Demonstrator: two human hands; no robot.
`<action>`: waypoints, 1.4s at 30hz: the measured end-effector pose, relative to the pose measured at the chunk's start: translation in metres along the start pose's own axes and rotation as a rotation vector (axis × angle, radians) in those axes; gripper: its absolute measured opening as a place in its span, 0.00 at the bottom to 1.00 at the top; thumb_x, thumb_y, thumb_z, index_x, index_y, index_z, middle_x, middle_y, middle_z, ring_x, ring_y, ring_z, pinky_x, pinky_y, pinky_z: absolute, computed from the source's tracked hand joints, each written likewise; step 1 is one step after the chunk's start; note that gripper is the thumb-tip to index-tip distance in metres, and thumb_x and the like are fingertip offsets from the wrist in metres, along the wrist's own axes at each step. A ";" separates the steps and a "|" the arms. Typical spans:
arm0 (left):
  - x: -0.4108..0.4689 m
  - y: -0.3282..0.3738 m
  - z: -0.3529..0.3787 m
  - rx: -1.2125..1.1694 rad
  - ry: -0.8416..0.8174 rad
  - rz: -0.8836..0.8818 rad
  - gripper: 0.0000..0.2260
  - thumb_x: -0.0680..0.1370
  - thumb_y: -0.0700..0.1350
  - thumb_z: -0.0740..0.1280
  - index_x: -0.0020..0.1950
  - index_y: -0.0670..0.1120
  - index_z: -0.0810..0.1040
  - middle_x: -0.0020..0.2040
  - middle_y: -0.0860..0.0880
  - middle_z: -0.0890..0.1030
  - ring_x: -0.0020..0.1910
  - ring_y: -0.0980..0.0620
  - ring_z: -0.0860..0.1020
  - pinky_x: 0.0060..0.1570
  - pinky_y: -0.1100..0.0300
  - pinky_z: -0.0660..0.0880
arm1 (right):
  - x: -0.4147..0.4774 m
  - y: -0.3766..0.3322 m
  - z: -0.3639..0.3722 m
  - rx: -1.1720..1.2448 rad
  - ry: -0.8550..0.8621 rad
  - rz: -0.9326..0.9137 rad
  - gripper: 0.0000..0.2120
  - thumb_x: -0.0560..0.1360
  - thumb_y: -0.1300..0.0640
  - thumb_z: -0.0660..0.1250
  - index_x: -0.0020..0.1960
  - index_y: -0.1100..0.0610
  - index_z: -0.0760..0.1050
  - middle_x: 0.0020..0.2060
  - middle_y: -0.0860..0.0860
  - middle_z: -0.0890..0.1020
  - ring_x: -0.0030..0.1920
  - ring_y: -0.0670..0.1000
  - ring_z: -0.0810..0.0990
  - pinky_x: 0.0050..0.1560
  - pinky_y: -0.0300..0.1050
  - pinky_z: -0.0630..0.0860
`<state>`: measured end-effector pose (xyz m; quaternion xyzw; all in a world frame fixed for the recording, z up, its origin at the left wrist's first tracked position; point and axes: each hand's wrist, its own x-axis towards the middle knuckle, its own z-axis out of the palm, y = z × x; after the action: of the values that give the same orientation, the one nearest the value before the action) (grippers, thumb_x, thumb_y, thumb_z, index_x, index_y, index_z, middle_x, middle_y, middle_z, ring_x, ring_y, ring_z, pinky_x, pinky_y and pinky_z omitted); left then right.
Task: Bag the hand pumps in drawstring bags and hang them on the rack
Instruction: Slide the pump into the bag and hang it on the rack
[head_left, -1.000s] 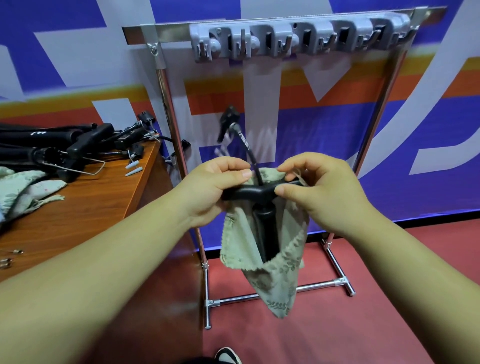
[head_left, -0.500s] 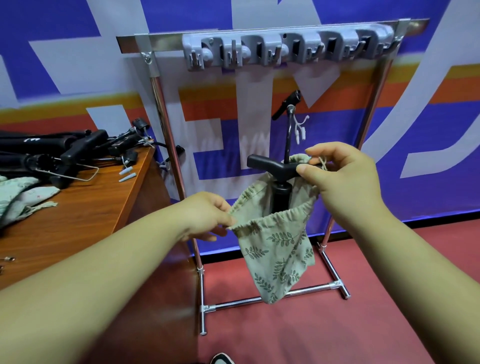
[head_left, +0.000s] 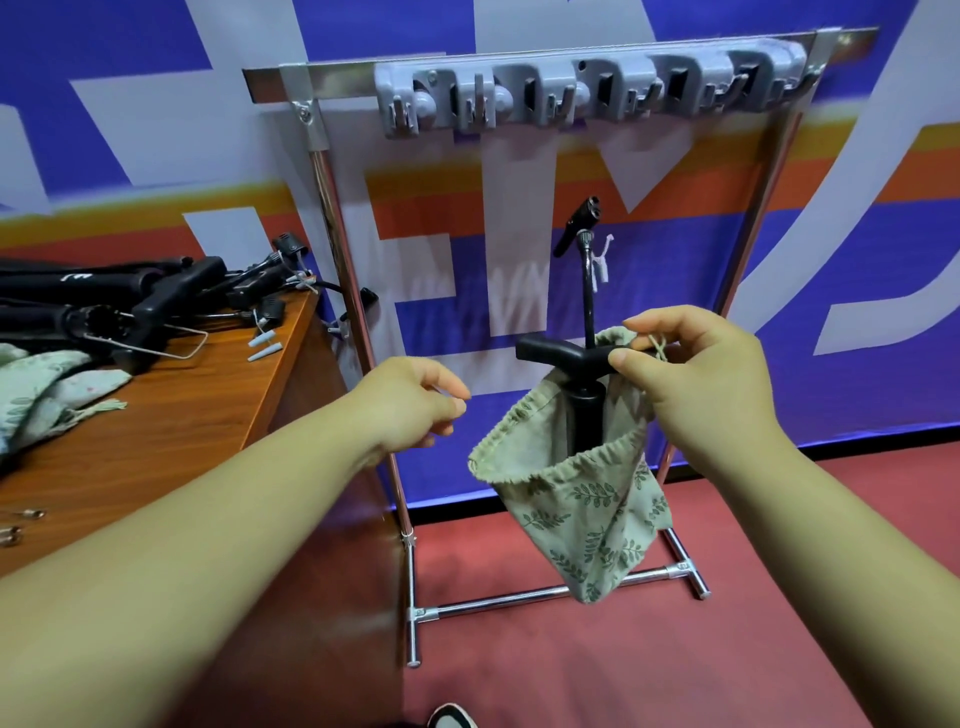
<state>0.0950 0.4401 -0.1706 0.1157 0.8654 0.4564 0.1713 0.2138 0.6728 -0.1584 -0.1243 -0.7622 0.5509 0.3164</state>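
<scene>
A wooden table (head_left: 171, 415) is seen at the left of the frame, with two pale plugs (head_left: 265, 345) near its far edge. A blue, white and orange banner (head_left: 857, 260) is spread across the background. A shoe tip (head_left: 451, 717) is seen on the red floor (head_left: 623, 665) at the bottom edge.

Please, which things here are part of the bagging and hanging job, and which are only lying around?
Part of the job: pump in the right hand; leaf-print bag around its lower part; rack with hooks; more pumps and spare bags on the table.
Just lying about: small grey plastic pieces; metal bits on the table.
</scene>
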 end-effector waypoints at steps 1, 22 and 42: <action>-0.001 0.000 0.001 0.051 -0.020 0.042 0.04 0.78 0.38 0.70 0.49 0.47 0.82 0.39 0.46 0.82 0.37 0.52 0.83 0.33 0.61 0.77 | 0.000 0.000 -0.001 0.003 0.003 0.003 0.10 0.71 0.63 0.76 0.46 0.49 0.82 0.36 0.44 0.81 0.37 0.46 0.79 0.44 0.53 0.80; -0.025 0.026 0.000 0.539 -0.323 0.468 0.04 0.79 0.45 0.72 0.52 0.51 0.86 0.38 0.55 0.86 0.35 0.61 0.81 0.37 0.69 0.73 | 0.006 -0.006 -0.021 0.026 -0.078 0.021 0.09 0.73 0.63 0.75 0.46 0.49 0.83 0.36 0.45 0.81 0.38 0.43 0.79 0.43 0.39 0.79; -0.035 0.030 0.003 0.112 -0.251 0.515 0.07 0.81 0.35 0.64 0.49 0.46 0.78 0.37 0.46 0.81 0.38 0.52 0.79 0.45 0.56 0.77 | 0.016 -0.005 -0.012 -0.323 -0.332 -0.078 0.10 0.74 0.65 0.73 0.45 0.49 0.82 0.36 0.46 0.84 0.40 0.45 0.82 0.46 0.36 0.78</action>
<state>0.1294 0.4464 -0.1409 0.3965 0.8034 0.4184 0.1490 0.2093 0.6887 -0.1462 -0.0514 -0.8862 0.4222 0.1839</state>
